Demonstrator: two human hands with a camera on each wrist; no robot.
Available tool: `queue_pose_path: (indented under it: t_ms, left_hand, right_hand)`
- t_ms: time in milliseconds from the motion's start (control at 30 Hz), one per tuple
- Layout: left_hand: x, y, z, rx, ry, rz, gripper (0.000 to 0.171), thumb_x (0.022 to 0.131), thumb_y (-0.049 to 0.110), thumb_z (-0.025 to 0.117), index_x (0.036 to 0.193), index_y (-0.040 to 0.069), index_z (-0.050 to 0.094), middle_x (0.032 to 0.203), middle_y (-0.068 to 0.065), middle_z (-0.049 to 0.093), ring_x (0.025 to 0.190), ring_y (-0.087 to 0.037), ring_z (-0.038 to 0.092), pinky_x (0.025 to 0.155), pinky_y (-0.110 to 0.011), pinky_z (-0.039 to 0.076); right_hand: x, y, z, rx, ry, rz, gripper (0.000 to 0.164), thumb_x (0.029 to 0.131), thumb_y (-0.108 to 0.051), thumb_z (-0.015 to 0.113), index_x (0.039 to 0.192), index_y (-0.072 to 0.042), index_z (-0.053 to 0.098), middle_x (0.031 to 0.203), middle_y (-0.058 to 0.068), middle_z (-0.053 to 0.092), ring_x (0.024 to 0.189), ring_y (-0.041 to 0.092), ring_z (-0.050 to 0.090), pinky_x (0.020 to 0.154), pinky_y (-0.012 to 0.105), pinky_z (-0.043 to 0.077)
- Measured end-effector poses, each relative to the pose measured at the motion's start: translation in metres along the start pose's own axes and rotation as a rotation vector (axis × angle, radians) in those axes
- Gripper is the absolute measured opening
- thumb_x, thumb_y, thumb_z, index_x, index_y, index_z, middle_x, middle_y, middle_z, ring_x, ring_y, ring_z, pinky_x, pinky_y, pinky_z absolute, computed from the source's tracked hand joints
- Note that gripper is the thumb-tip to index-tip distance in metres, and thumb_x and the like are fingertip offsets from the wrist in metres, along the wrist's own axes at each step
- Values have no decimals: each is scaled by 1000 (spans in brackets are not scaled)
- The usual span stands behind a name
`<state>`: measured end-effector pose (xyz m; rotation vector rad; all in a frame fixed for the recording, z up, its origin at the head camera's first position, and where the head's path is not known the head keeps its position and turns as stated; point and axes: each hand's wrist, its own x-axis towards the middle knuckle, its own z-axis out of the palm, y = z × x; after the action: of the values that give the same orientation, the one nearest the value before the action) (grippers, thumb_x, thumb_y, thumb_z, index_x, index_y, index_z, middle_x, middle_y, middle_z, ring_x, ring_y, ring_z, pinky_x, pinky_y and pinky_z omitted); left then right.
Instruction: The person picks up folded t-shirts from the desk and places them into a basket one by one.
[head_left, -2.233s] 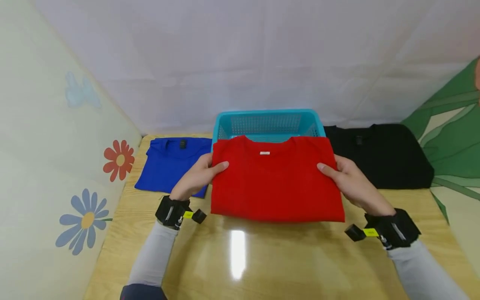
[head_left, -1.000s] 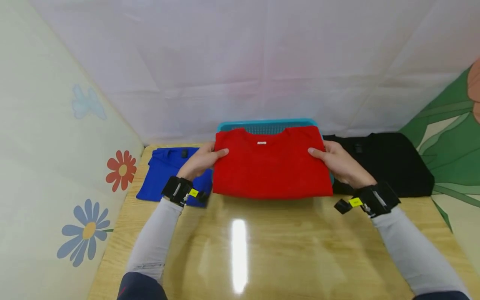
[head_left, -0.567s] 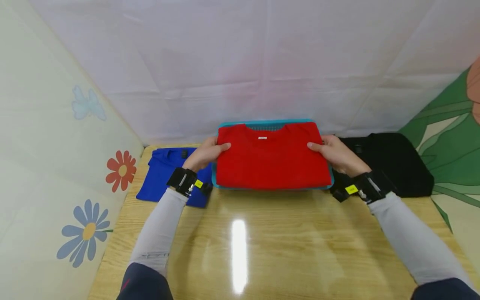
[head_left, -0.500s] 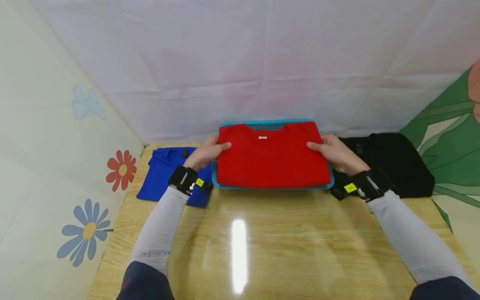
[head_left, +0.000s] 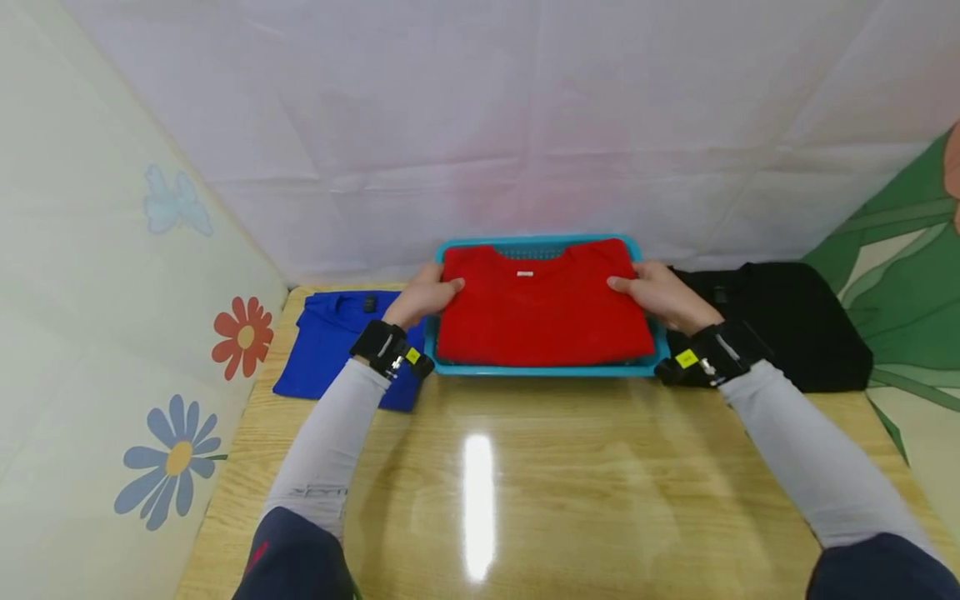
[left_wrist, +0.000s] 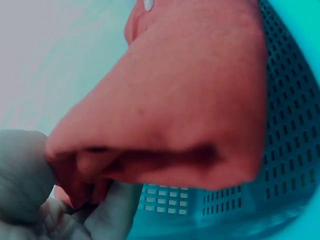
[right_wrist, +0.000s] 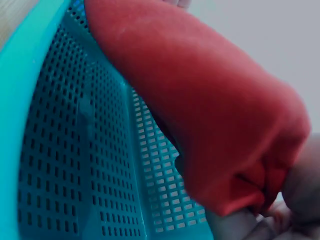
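Observation:
A folded red T-shirt (head_left: 543, 317) with a white neck label lies level within the rim of a blue-green plastic basket (head_left: 540, 372). My left hand (head_left: 426, 296) pinches its left side, thumb on top and fingers underneath. On the opposite side my right hand (head_left: 663, 296) grips the shirt the same way. In the left wrist view the folded edge of the red shirt (left_wrist: 190, 100) sits between thumb and fingers, with the perforated basket wall (left_wrist: 295, 110) beside it. The right wrist view shows the shirt (right_wrist: 210, 95) above the basket's slotted floor and wall (right_wrist: 65, 135).
A folded blue T-shirt (head_left: 330, 346) lies left of the basket, partly behind my left arm. To the right lies a folded black T-shirt (head_left: 787, 333). A white cloth (head_left: 480, 117) hangs behind the wooden table (head_left: 585, 475). A flower-painted wall (head_left: 90, 317) borders the left.
Both hands have carried the red shirt forward and down, from in front of the basket to inside its rim. The basket's front edge now shows. The blue and black shirts have stayed put.

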<state>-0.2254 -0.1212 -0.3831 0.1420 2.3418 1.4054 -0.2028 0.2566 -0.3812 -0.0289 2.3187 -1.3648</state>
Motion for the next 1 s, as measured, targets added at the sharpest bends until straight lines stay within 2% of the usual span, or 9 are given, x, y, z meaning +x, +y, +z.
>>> queue_pose_path:
  t_ms: [100,267,400,567,667,767,867,1000]
  left_hand:
    - [2,2,1,19,-2,-3,22,105,23,49,88,8,47,65,-1,40,56,-16,44,57,-28,43]
    - [4,1,2,29,-22,-13,28,105,23,49,80,11,42,61,0,37,52,-16,41,56,-28,42]
    - [5,1,2,44,-24,-31,28,105,24,49,81,11,42,62,-1,37,53,-17,41,57,-28,42]
    - [6,2,8,134,14,-58,25,105,25,48,86,9,44,68,-3,40,57,-17,43,57,-28,41]
    - [7,3,11,207,48,-58,23,105,25,47,89,8,45,73,-4,41,59,-18,43,58,-28,40]
    - [7,4,14,269,65,-50,24,105,23,46,86,8,44,74,-5,41,60,-18,43,59,-28,39]
    - [6,6,15,313,64,-59,26,104,21,45,81,9,42,71,-5,40,58,-18,41,58,-28,37]
    - [6,8,16,387,59,-59,18,102,16,45,86,6,42,76,-6,40,62,-20,39,60,-29,35]
  right_hand:
    - [5,0,0,2,4,16,49,107,-36,44,139,1,42,73,0,61,55,13,53,53,31,48]
    - [7,1,2,-2,-6,30,45,107,-33,45,135,2,42,66,-1,52,53,14,48,53,29,44]
    - [7,-1,5,-2,-14,22,42,107,-31,46,132,3,45,68,0,54,56,15,53,56,29,48]
    - [5,-4,9,-42,-3,9,34,107,-28,46,120,3,49,70,2,55,60,16,56,61,31,51]
    - [6,-4,11,-102,16,18,28,106,-28,46,102,-1,46,63,0,46,56,16,49,60,32,46]
    - [7,-5,14,-146,35,22,27,106,-26,46,91,-5,41,60,-2,40,54,16,44,59,32,43]
    - [7,-6,18,-170,41,23,27,106,-24,47,88,-6,41,60,-1,40,54,16,44,58,33,43]
    - [9,-11,23,-222,55,30,24,106,-22,46,90,-4,43,62,1,42,55,16,45,59,33,44]
